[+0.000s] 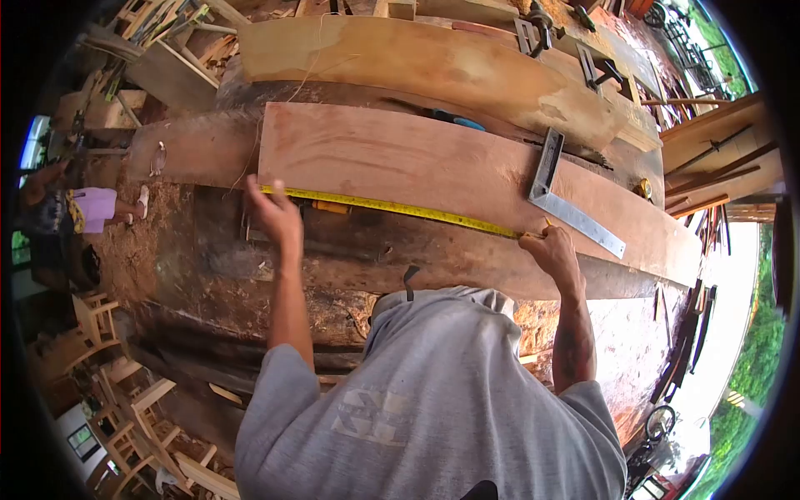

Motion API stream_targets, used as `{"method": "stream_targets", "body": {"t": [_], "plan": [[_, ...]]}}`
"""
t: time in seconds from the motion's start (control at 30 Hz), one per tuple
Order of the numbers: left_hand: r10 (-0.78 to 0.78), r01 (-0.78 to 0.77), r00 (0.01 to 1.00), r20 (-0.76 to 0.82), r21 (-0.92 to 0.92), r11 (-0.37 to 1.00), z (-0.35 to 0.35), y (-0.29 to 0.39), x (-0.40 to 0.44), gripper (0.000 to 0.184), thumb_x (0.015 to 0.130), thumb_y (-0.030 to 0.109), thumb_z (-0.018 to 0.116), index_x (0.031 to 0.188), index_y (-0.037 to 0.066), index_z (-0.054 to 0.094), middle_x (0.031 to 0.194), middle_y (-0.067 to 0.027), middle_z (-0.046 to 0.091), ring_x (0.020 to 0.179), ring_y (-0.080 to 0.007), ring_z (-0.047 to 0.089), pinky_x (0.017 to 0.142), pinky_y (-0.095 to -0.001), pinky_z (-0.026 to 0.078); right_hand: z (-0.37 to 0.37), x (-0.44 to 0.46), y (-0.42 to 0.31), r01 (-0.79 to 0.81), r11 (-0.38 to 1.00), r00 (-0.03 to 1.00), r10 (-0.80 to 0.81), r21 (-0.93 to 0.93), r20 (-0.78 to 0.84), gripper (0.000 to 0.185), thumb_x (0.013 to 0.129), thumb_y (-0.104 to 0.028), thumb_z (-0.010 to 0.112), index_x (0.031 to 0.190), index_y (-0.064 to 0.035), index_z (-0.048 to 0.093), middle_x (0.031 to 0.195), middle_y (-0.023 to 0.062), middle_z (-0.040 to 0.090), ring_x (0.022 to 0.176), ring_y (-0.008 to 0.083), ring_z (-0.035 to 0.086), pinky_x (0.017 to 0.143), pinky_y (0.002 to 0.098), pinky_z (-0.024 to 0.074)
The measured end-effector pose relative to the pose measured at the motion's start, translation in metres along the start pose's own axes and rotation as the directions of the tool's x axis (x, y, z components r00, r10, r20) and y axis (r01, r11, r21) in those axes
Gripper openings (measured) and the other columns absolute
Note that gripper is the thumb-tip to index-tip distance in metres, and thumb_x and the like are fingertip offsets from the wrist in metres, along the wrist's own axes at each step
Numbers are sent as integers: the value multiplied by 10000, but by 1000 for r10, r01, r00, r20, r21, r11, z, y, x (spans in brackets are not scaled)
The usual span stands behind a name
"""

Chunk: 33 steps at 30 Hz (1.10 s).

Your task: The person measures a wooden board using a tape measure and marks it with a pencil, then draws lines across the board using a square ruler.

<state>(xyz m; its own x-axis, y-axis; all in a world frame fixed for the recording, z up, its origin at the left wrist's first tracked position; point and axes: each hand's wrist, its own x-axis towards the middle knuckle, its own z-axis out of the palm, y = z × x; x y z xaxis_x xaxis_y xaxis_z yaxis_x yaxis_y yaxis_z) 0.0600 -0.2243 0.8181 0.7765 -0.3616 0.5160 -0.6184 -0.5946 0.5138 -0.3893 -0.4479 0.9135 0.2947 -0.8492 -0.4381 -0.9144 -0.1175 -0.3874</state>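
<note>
A long reddish-brown board (375, 150) lies across the workbench, with a yellow measuring tape (400, 207) stretched along its near edge. At the board's left end my left hand (282, 221) has its fingertips on the tape's end. My right hand (552, 254) is closed around the tape farther right, beside the board's edge; a small pencil-like tip (547, 222) sticks up from its fingers. Whether the tape's case is in that palm is hidden. A metal try square (575, 222) with a dark stock rests on the board, just right of my right hand.
Behind the board lie a blue-handled tool (458, 120) and a wide pale plank (400, 57). Clamps (598, 73) stand at the back right. Another person (87, 208) is at the far left. Wooden chair frames (142, 408) fill the lower left.
</note>
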Motion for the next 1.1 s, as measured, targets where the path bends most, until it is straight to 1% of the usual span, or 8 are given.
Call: {"method": "stream_targets", "body": {"t": [0.1,0.13,0.17,0.4,0.73,0.93,1.03,1.1], "plan": [[382,-269,899,215,-416,868,4,99,-87,402,994,172,655,1331,-24,556,1245,-218,661,1074,-376,671,986,-443,515,1,3,6,36,998,999,-36,-60,5,522,718,-402,747,808,111,709,739,294,675,745,408,697,719,469,541],[495,-256,666,558,-452,854,-31,157,-92,358,940,103,684,1272,-13,612,1216,-207,672,1085,-388,666,983,-444,519,-1,5,6,26,997,999,-23,-70,34,528,726,-411,758,807,109,711,725,286,673,725,397,694,702,465,536],[725,-376,613,314,-691,617,-17,187,-119,364,908,108,689,1252,-5,648,1237,-221,662,1159,-415,632,1020,-475,494,-2,8,5,17,997,998,-12,-77,57,535,734,-420,768,806,107,713,711,277,671,705,387,692,685,461,531],[828,-695,245,503,-504,512,52,253,-233,897,969,255,561,1610,-64,20,1534,-436,283,1458,-591,262,1227,-628,166,1,14,31,61,998,998,-60,-24,19,548,755,-453,805,809,87,728,701,242,681,675,316,692,656,431,527],[855,-661,269,444,-560,499,54,242,-231,865,952,259,530,1601,-89,77,1557,-438,251,1479,-574,240,1248,-587,150,0,1,23,104,993,994,-103,48,-30,649,726,-406,853,1040,142,701,883,293,711,853,375,717,758,429,545],[818,-662,259,513,-522,537,51,252,-233,821,946,265,515,1580,-115,159,1545,-438,283,1466,-568,280,1235,-617,164,6,-17,19,250,924,897,-334,-290,-291,726,804,-291,859,1322,128,571,1191,301,697,1125,384,687,975,411,535],[807,-689,224,546,-498,528,39,260,-225,772,948,267,514,1562,-115,243,1540,-434,298,1463,-568,281,1230,-632,165,3,-26,-26,571,818,697,-529,-71,-485,571,871,-162,809,1318,104,573,1143,232,732,1049,323,716,919,385,561],[735,-744,53,676,-464,480,36,265,-220,681,996,290,458,1547,-85,317,1530,-430,326,1451,-585,293,1231,-625,161,18,-30,-54,456,533,886,-349,712,-306,334,926,-54,734,1213,62,608,1017,168,744,887,211,728,782,314,579]]}}
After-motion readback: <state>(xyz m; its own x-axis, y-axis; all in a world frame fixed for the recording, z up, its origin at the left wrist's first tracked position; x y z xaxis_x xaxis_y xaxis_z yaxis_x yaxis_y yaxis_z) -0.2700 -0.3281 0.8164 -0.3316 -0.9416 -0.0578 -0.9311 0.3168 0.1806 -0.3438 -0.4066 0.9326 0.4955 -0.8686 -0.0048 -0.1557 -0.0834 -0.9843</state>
